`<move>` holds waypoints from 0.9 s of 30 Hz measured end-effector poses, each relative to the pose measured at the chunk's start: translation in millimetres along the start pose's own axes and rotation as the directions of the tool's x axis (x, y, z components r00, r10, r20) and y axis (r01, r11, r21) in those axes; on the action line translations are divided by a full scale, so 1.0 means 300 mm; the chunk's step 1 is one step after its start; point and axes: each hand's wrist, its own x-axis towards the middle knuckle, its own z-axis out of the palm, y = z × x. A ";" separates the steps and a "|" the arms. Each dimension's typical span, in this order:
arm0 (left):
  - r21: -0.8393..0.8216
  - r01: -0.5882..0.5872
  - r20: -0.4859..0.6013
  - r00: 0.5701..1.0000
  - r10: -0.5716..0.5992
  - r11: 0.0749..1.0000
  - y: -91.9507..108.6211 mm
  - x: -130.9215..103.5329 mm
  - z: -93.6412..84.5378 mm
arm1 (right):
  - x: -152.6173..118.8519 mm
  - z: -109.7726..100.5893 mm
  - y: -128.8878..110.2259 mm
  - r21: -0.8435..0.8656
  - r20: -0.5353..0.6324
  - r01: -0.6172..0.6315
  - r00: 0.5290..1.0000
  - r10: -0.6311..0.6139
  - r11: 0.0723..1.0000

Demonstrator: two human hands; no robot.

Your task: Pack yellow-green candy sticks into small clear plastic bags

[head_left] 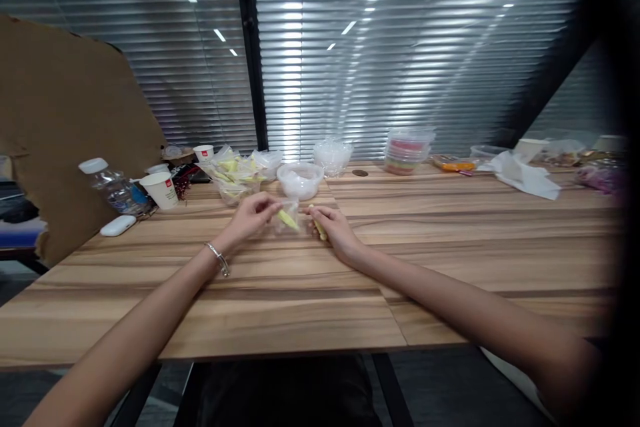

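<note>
My left hand (254, 215), with a silver bracelet at the wrist, pinches a small clear plastic bag (289, 219) that has a yellow-green piece in it. Just to the right, my right hand (334, 230) has its fingers closed round a slim yellow item (319, 229). Both hands are over the wooden table (290, 307), a short gap apart. Behind them stands a round clear container (300, 180) with whitish contents. Behind my left hand, a container (234, 195) is heaped with bagged yellow pieces.
Paper cup (161, 190), plastic bottle (113, 187) and white case (118, 225) stand at the left by a cardboard panel (75, 120). Stacked tubs (407, 150), an orange packet (454, 165) and white tissue (523, 175) lie along the back right.
</note>
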 end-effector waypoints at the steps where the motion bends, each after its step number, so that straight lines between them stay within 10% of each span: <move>1: 0.026 -0.013 -0.125 0.992 0.016 1.000 -0.019 0.011 -0.023 | 0.010 -0.008 0.009 0.044 -0.045 -0.015 0.999 0.017 0.999; 7: 0.322 0.032 -0.643 0.741 0.194 0.946 -0.135 0.046 -0.196 | 0.034 -0.033 0.037 0.115 -0.144 -0.074 0.985 0.091 0.991; 13: 0.476 0.076 -0.622 0.733 0.274 0.876 -0.203 0.043 -0.274 | 0.023 -0.026 0.023 0.082 -0.145 -0.084 0.985 0.096 0.993; 27: 0.588 0.002 -0.576 0.702 0.418 0.809 -0.169 0.015 -0.251 | 0.033 -0.033 0.045 0.139 -0.138 -0.028 0.989 0.047 0.990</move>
